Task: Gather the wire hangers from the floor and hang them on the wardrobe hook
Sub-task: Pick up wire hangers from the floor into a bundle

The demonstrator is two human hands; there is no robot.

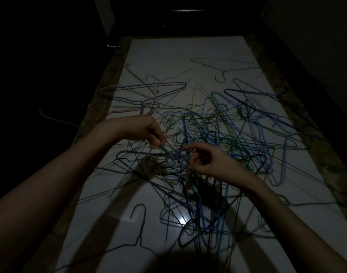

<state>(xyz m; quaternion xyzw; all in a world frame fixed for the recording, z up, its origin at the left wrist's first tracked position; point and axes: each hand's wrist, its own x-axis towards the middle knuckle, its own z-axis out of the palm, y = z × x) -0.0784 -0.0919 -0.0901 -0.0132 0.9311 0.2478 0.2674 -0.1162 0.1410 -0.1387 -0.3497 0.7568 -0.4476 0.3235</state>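
Obs., dim light. Nearest the person: a lone dark hanger (138,229) lies flat on the pale glossy floor (101,243), apart from the main heap, hook toward the heap. A lamp glare spot sits on the floor just beside the heap's near edge.

Mid-scene: both forearms reach out over the tangle of wire hangers (204,154), blue, green, black and pale ones interlocked. Left hand (149,133) has fingers curled down, pinching a thin wire at the heap's left side. Right hand (206,160) is curled over the heap's middle, thumb and forefinger close together; whether it actually nips a wire, I cannot tell — too dark, too many strands.

Handling estimate: each hanger light, thin, springy rather than rigid; coated wire likely smooth, so a pinch may slip. Hooks snag neighbours, so lifting one probably drags several. Best hold, in my judgement: at the neck below the hook, or thread hooks together over the fingers.

Farther: scattered singles, including a pale hanger (224,67) lying well apart at the far end. The floor strip is bordered by darker mottled bands on each side. Dark tall surfaces flank it; a small metal handle (113,46) shows far left. No wardrobe hook is discernible.
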